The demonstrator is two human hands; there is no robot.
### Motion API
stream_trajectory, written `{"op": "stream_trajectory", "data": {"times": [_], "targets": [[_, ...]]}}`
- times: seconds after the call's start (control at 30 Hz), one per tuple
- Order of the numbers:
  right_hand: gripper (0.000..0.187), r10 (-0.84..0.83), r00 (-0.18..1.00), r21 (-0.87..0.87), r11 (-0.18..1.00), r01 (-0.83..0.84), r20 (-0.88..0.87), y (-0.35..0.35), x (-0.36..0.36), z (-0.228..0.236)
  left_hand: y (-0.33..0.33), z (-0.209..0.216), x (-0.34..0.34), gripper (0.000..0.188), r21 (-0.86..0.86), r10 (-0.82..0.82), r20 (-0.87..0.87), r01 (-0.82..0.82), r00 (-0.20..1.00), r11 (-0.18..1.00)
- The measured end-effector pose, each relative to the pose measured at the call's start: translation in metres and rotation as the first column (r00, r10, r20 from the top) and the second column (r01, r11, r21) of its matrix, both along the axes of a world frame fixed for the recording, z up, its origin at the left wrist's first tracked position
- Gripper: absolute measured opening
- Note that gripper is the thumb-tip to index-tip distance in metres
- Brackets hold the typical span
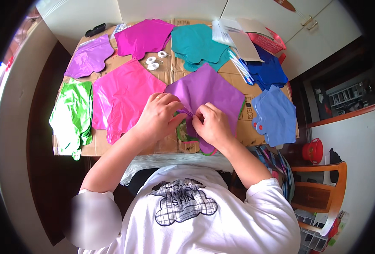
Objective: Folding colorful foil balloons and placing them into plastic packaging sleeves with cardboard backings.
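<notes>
A purple scalloped foil sheet (pixel 208 86) lies in front of me on cardboard, one pointed corner away from me. Its near left part is gathered into a fold. My right hand (pixel 213 126) pinches that fold between thumb and bent fingers. Just left of it my left hand (pixel 158 115) hovers with thumb and fingers apart, fingertips close to the fold; I cannot tell whether they touch it. Beneath the fold, a green patterned piece (pixel 182 130) shows. Under my left wrist, a bright pink foil sheet (pixel 119 97) lies flat.
Around lie a green foil stack (pixel 73 114), lilac (pixel 90 57), magenta (pixel 143 38), teal (pixel 200 44), dark blue (pixel 266 70) and light blue (pixel 274 114) sheets. White tape rolls (pixel 152 63), pens (pixel 241 67) and a red basket (pixel 274 40) sit farther back. A wooden chair (pixel 340 186) stands right.
</notes>
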State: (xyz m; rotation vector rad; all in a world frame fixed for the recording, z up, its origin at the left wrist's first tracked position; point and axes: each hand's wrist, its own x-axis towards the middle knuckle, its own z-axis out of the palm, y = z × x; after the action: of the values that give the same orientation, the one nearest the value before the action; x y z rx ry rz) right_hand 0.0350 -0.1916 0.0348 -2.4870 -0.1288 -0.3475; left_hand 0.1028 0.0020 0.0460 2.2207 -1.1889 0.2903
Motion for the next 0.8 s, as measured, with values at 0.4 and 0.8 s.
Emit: {"op": "stream_trajectory", "data": {"times": [0.4,0.8], "targets": [[0.018,0.089,0.993,-0.034,0.995,-0.092,-0.076,-0.011,0.003,0.003,0.0,-0.016,0.005,0.018,0.035,0.005,0.004,-0.005,1.0,0.999],[0.023,0.23,0.904,-0.009,0.968,-0.25,-0.361,-0.02,0.027,0.027,-0.003,-0.019,0.005,0.022,0.026,0.048,0.042,-0.049,0.998,0.998]]}}
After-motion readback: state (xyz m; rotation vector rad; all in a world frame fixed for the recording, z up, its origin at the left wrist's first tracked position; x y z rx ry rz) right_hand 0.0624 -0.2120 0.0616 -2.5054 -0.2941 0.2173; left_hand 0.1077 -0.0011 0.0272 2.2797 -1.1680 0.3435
